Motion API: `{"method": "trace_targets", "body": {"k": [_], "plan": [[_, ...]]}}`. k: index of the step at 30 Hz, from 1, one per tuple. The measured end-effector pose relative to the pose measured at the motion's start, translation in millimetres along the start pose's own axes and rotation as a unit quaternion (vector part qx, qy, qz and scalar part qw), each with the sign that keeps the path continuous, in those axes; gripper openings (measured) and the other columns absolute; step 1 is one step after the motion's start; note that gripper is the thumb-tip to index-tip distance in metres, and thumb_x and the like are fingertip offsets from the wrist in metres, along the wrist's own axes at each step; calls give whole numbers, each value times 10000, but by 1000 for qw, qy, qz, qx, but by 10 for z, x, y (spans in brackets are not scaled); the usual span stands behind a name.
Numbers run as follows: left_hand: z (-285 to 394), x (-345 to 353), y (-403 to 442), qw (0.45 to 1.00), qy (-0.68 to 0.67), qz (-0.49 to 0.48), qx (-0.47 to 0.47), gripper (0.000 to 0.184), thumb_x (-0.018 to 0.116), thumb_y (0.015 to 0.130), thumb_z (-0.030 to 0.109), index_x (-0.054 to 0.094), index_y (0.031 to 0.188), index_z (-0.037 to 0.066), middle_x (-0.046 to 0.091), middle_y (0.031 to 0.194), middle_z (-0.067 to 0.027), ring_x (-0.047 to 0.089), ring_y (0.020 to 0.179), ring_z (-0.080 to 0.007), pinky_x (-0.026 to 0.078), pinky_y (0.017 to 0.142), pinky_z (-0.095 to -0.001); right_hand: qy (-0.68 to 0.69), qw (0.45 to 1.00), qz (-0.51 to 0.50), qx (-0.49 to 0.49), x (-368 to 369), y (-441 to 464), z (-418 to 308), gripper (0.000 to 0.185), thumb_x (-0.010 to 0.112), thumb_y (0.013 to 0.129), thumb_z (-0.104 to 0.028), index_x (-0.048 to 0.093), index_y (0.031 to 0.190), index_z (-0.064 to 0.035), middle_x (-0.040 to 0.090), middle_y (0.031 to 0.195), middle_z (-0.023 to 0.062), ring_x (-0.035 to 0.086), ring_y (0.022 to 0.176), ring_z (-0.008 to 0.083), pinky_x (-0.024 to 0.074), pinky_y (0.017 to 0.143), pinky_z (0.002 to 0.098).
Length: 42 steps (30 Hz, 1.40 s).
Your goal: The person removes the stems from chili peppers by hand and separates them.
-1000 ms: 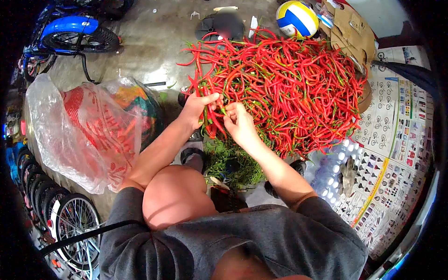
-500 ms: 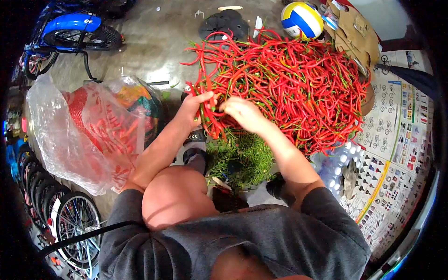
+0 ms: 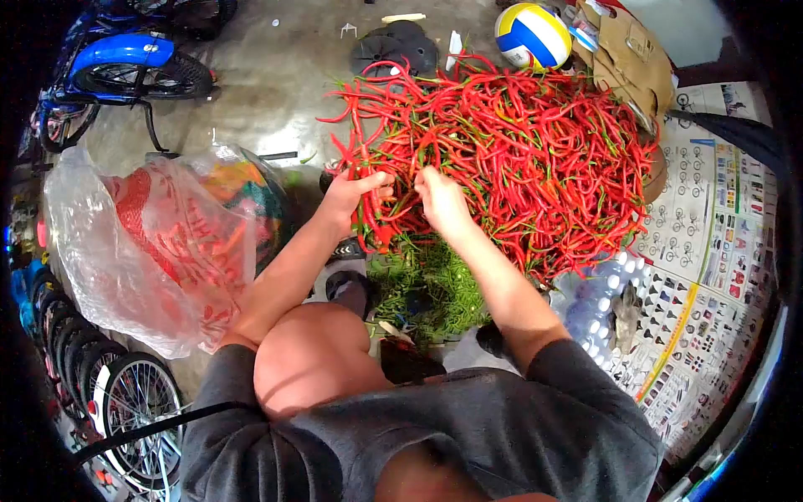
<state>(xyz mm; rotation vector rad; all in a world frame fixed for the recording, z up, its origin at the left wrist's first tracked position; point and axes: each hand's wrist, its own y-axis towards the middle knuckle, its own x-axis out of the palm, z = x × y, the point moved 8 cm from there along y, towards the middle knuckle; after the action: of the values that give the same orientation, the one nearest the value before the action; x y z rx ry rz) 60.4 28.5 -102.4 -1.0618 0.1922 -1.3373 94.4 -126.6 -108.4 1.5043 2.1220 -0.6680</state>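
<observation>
A large heap of long red chili peppers (image 3: 535, 159) with green stems spreads in front of me. My left hand (image 3: 347, 199) is closed around a bunch of red chili peppers (image 3: 374, 222), at the heap's left edge, thumb stretched over them. My right hand (image 3: 443, 201) is pinched at the near side of the heap, just right of the left hand. A red chili pepper (image 3: 430, 154) shows at its fingertips, though the exact grip is partly hidden. Below both hands lies a pile of green stems (image 3: 452, 289) between my feet.
A clear plastic bag (image 3: 109, 251) with red netting stands at the left. A ball (image 3: 533, 36) and cardboard (image 3: 631, 58) lie behind the heap. Bottles (image 3: 594, 309) and a printed sheet (image 3: 703, 276) are at the right. Bicycle wheels (image 3: 142, 410) line the lower left.
My right hand has shifted slightly and turned more upright, with its fingertips now pointing into the heap. My left hand keeps its bunch of chili peppers. The view has moved a little.
</observation>
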Motion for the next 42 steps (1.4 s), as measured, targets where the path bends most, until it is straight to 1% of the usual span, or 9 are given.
{"method": "trace_targets", "body": {"k": [3,9,14,17,22,31,34,38,42], "plan": [[-112,212,-5,997,-10,-66,-46,318,653,783,114,528,1063,29,626,976,-133,615,863,-216,520,725,-381,-6,993,-18,-117,-199,-482,-707,101,539,801,-34,456,860,-41,554,732,198,585,718,366,451,605,409],[-117,202,-17,999,11,-24,-20,237,646,787,108,568,999,39,634,909,-80,619,772,-181,516,636,-344,-168,975,147,-4,-348,-71,-207,266,589,790,-168,512,999,-22,570,864,177,556,859,354,449,756,434],[-167,65,104,1000,3,-1,-9,206,656,771,89,574,951,30,625,843,-62,621,716,-185,504,624,-322,-164,948,-125,244,148,205,436,407,596,807,-262,510,1092,17,590,1008,225,559,958,358,436,812,425],[-146,34,96,1000,-13,-6,-17,247,679,752,93,570,964,33,621,840,-75,615,716,-194,493,620,-321,-96,967,-30,235,64,184,408,372,588,807,-277,555,1048,4,617,910,207,578,922,340,441,788,414],[-106,72,51,1000,-23,5,-13,264,657,770,77,554,1007,21,627,895,-97,624,757,-215,518,690,-353,-39,993,-20,107,-220,-94,-110,275,555,814,-282,622,719,-34,600,737,200,592,697,353,444,632,456],[-78,313,-46,992,-11,-125,-31,138,622,791,75,579,910,20,622,782,-93,618,694,-190,524,643,-333,-83,970,-62,-220,-241,-504,-931,88,602,719,-114,551,697,-46,557,694,105,563,717,285,455,662,392],[-307,232,-22,980,-71,-112,-150,99,610,798,99,587,850,19,620,746,-95,616,647,-201,530,598,-345,-89,906,-151,-386,-238,-526,-1192,129,606,643,-50,571,765,-75,510,719,54,520,748,236,438,631,349],[-118,44,93,984,-133,-105,-56,151,569,817,107,547,934,14,619,758,-91,621,686,-203,527,627,-344,-126,906,-192,-356,-141,-287,-958,144,588,718,-132,613,859,-116,570,798,23,543,769,237,452,685,344],[73,-153,81,986,-162,-24,21,280,557,806,77,473,1066,14,618,784,-94,621,747,-206,515,681,-337,-90,979,-174,-48,51,220,-111,255,519,849,-308,608,980,-108,590,941,117,541,959,314,434,823,407]]}}
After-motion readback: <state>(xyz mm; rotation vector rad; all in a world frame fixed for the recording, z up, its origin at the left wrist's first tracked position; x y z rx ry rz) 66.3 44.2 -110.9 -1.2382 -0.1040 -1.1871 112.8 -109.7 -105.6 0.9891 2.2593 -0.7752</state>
